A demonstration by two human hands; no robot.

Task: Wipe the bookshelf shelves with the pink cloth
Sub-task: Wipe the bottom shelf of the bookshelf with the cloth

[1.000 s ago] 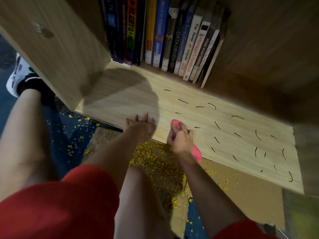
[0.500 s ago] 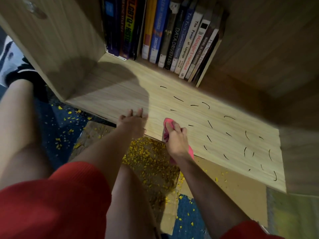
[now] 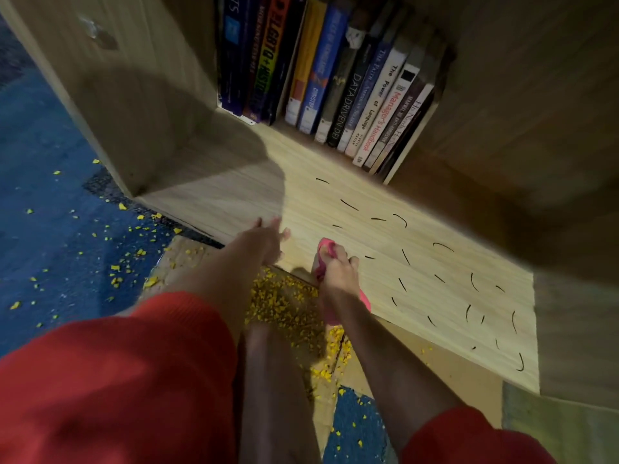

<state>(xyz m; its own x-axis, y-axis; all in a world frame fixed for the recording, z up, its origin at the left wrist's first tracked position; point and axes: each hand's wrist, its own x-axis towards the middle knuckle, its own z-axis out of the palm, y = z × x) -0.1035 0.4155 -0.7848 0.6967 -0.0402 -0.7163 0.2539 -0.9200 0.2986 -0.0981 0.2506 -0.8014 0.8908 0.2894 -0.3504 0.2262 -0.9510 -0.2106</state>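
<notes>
Crumpled pink cloth [image 3: 325, 246]: bunched in curled fingers of right hand [image 3: 336, 276], pressed on front edge of pale wood-grain shelf board [image 3: 335, 202]. Left hand [image 3: 263, 241]: fingers straight, holding nothing, flat on same edge, near the cloth. Short black curved marks [image 3: 405, 256]: scattered across board. Row of upright books [image 3: 335, 78]: at back. Yellow crumbs [image 3: 284, 303]: on floor below.

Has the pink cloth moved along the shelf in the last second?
No. The pink cloth stays by the shelf's front edge, just left of the same short black mark.
</notes>
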